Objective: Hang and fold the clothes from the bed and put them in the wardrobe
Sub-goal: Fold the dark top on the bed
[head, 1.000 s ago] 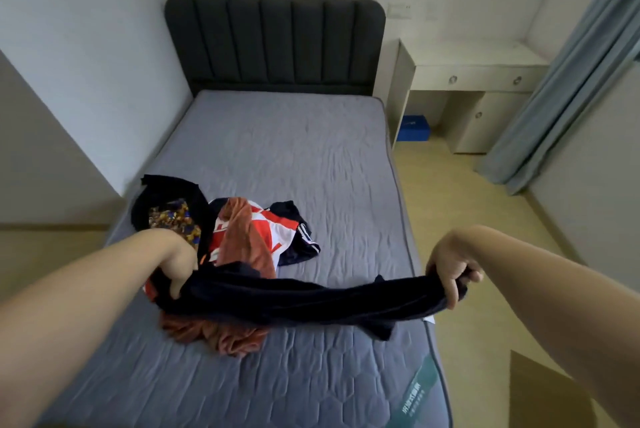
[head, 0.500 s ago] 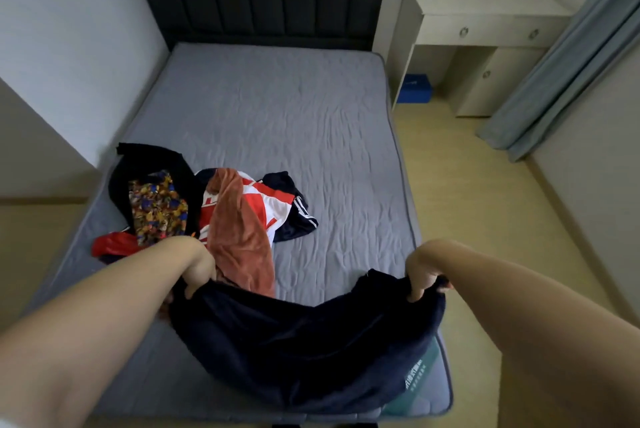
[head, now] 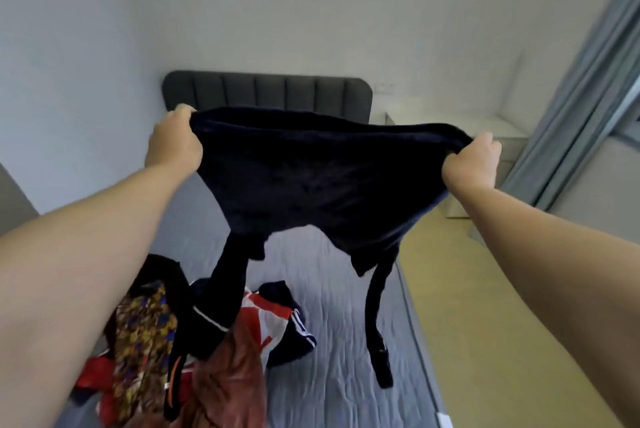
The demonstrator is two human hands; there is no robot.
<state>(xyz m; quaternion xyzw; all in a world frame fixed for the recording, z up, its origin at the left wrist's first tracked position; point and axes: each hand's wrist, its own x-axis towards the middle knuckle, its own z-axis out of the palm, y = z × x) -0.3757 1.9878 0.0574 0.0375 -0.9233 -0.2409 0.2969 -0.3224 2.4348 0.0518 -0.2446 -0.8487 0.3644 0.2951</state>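
Head view: holds a dark top (head: 322,178) up above the bed (head: 346,292), stretched between left hand (head: 173,145) and right hand (head: 472,164). Curls the fingers (head: 485,143) of both round its upper corners, pinching the cloth. Lets two sleeves dangle, one over the clothes pile (head: 145,341) by the bed's near left edge, the other near the right edge.

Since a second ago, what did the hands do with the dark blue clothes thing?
The left hand and right hand kept gripping the dark navy garment and lifted it from low over the bed up in front of the headboard, where it hangs spread with two long parts dangling. The pile of clothes stayed on the bed.
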